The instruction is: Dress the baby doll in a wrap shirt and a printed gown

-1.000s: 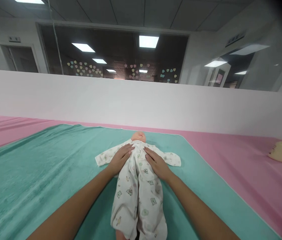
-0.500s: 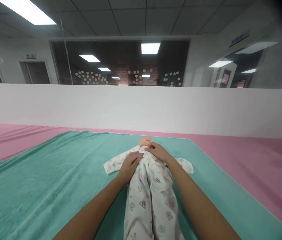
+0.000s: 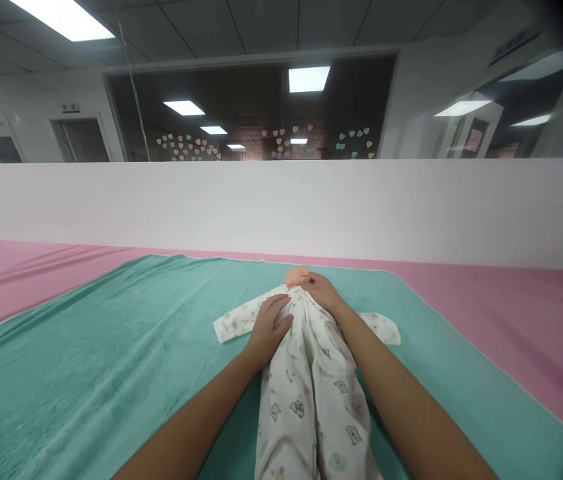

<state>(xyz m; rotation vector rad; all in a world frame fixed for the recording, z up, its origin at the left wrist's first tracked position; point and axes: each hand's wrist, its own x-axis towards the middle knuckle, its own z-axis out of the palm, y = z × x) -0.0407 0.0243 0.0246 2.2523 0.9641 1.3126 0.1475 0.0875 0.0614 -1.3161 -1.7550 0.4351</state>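
Observation:
A baby doll [image 3: 295, 275] lies on its back on a teal blanket [image 3: 101, 360], dressed in a white printed romper [image 3: 311, 393] with its sleeves spread out. My left hand [image 3: 267, 329] rests flat on the left side of the doll's chest, fingers stretched over the cloth. My right hand [image 3: 321, 291] is up at the romper's neckline just below the doll's chin, fingers pinched together on the fabric there. Most of the doll's head is hidden behind my right hand.
The teal blanket lies on a pink padded surface [image 3: 501, 307] that runs left and right. A low white wall [image 3: 281, 207] stands behind it, with a dark window with heart stickers [image 3: 261, 113] above.
My right hand moved from the doll's chest up to the neckline and pinched the fabric. My left hand shifted slightly on the chest. The view swung left, and the cream object at right left view.

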